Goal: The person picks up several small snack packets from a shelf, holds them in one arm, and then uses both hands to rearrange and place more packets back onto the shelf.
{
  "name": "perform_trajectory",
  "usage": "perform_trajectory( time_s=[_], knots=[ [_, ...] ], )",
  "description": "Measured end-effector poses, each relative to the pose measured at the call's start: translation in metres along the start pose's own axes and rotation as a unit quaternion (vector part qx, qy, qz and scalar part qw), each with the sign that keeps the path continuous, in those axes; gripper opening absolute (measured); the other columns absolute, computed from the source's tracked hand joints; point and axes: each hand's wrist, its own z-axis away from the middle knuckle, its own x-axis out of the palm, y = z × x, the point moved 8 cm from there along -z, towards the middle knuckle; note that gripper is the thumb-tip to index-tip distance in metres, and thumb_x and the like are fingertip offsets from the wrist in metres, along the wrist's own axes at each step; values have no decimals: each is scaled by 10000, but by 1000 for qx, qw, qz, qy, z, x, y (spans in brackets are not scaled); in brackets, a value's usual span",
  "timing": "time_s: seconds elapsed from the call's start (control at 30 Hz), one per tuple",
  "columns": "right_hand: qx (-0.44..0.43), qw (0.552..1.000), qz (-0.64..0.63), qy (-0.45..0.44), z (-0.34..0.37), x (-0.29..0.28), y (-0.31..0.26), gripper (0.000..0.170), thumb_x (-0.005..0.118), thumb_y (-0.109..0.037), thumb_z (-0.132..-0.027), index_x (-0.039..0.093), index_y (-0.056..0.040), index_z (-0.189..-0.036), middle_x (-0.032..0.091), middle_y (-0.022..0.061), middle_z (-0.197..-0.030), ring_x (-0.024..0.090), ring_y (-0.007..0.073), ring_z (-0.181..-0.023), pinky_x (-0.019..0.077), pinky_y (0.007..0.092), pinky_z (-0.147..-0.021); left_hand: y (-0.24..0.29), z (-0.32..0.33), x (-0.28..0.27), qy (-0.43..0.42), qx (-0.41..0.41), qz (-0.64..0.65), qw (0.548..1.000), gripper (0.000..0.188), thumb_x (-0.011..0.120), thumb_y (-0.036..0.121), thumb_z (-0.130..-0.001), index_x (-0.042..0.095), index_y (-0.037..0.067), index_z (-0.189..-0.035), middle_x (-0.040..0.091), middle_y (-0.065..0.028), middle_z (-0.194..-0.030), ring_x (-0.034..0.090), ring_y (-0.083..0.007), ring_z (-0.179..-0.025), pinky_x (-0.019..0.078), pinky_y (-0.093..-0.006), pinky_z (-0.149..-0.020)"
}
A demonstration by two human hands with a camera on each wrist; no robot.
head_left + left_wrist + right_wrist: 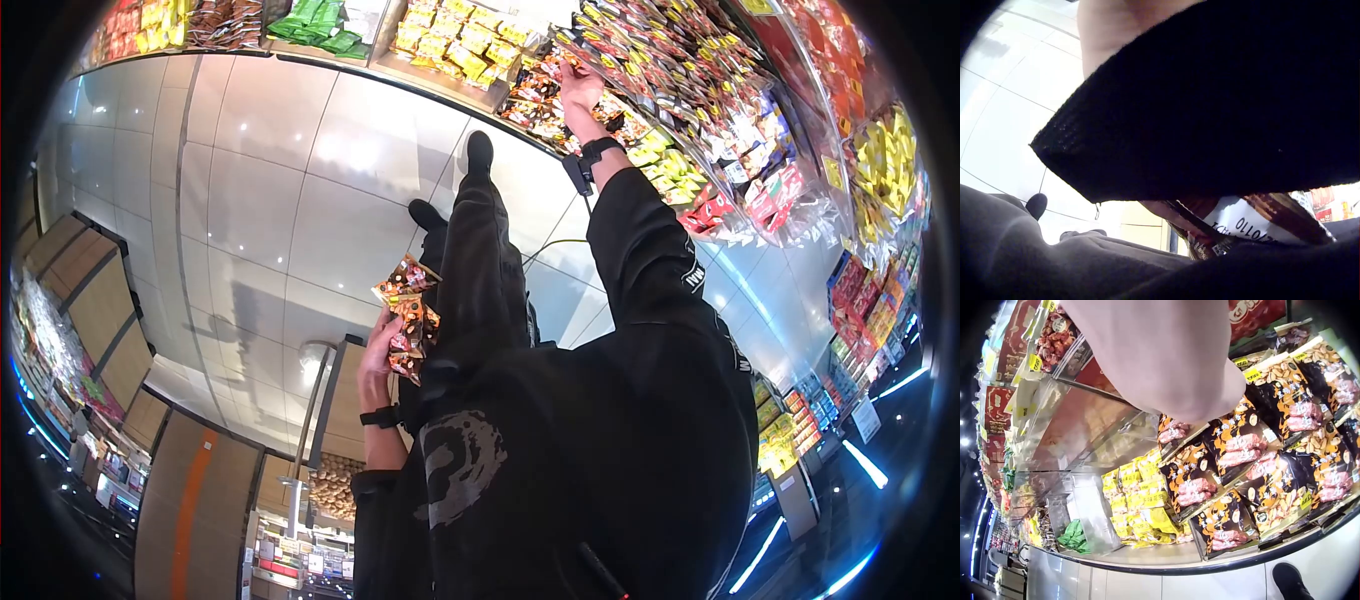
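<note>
My left hand (377,350) grips several black-and-orange snack packets (413,340) in front of the dark trousers. In the left wrist view, a black sleeve covers most of that hand, and a printed packet corner (1244,219) shows below it. My right hand (580,92) reaches into a bin of similar packets at the top of the head view. In the right wrist view, the right hand (1163,362) lies over the black-and-orange packets (1241,447), which picture peanuts and pink pieces. Its fingertips are hidden there, and I cannot tell whether they pinch a packet.
Beside the black-and-orange packets is a compartment of yellow packets (1144,500), with green packets (1074,537) farther along. A dark edge (1166,570) borders the bins. Pale floor tiles (260,170) and a dark shoe (480,152) lie below. Wooden panels (195,510) stand behind.
</note>
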Motion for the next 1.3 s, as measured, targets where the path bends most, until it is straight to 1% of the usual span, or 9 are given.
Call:
perform_trajectory(
  time_s=[0.2, 0.27, 0.33, 0.5, 0.63, 0.87, 1.0, 1.2, 1.3],
  knots=[
    [-1, 999, -1, 37, 29, -31, -20, 471, 816, -338, -737, 591, 2, -972, 579, 161, -891, 586, 321, -824, 491, 421, -750, 9, -1, 16, -3, 3, 7, 1000, 739, 681, 195, -882, 279, 30, -1480, 541, -134, -1313, 610, -215, -1083, 527, -346, -870],
    [-325, 939, 4, 109, 56, -39, -61, 392, 779, -240, -759, 590, -7, -1012, 572, 160, -965, 570, 319, -919, 477, 420, -800, 10, -2, 19, -3, 1, 3, 1000, 740, 683, 192, -881, 280, 30, -1480, 545, -135, -1308, 613, -216, -1075, 531, -348, -861],
    [-403, 898, 97, -151, 86, -15, -79, 362, 703, -130, -783, 611, -40, -1122, 551, 129, -1090, 519, 295, -1041, 441, 424, -907, 12, -1, 24, -7, -6, -4, 1000, 732, 681, 192, -882, 287, 30, -1477, 541, -131, -1314, 616, -217, -1067, 530, -342, -863],
    [-602, 703, 332, -185, 119, 18, -103, 317, 479, -100, -889, 601, -52, -1177, 528, 123, -1280, 435, 275, -1269, 304, 423, -1111, 12, -4, 32, -34, -12, -20, 999, 758, 695, 222, -868, 283, 34, -1476, 529, -125, -1325, 584, -214, -1121, 502, -356, -919],
    [-611, 601, 496, -136, 99, 44, -87, 354, 469, -118, -886, 568, -11, -1208, 518, 135, -1312, 407, 291, -1307, 215, 441, -1178, 9, -5, 25, -12, -9, -36, 999, 731, 677, 217, -881, 290, 34, -1474, 531, -120, -1319, 586, -211, -1112, 504, -351, -917],
    [-605, 577, 522, -172, 95, 47, -76, 434, 433, -104, -865, 481, 36, -1273, 470, 163, -1386, 362, 306, -1360, 174, 451, -1205, 11, -6, 26, -5, -6, -33, 999, 679, 653, 196, -897, 314, 18, -1458, 533, -125, -1316, 590, -207, -1112, 509, -343, -911],
    [-595, 585, 519, -187, 97, 46, -74, 445, 441, -113, -871, 473, 34, -1290, 449, 155, -1404, 335, 293, -1379, 185, 450, -1197, 13, -8, 29, -12, -10, -37, 999, 670, 647, 198, -900, 317, 15, -1454, 537, -125, -1312, 598, -210, -1103, 517, -348, -903],
    [-632, 718, 249, -152, 107, 15, -92, 383, 521, -143, -900, 543, -20, -1262, 508, 136, -1329, 426, 329, -1267, 218, 436, -1172, 18, -8, 35, -12, -5, -28, 1000, 669, 639, 205, -906, 308, 17, -1456, 551, -136, -1293, 608, -215, -1095, 527, -348, -894],
    [-391, 915, 68, -72, 78, -33, -88, 453, 669, -286, -866, 540, -33, -1219, 527, 156, -1245, 476, 326, -1152, 386, 437, -992, 21, -8, 39, -17, -5, -25, 1000, 671, 630, 206, -912, 292, 18, -1461, 559, -140, -1280, 620, -218, -1082, 541, -350, -876]
  ],
)
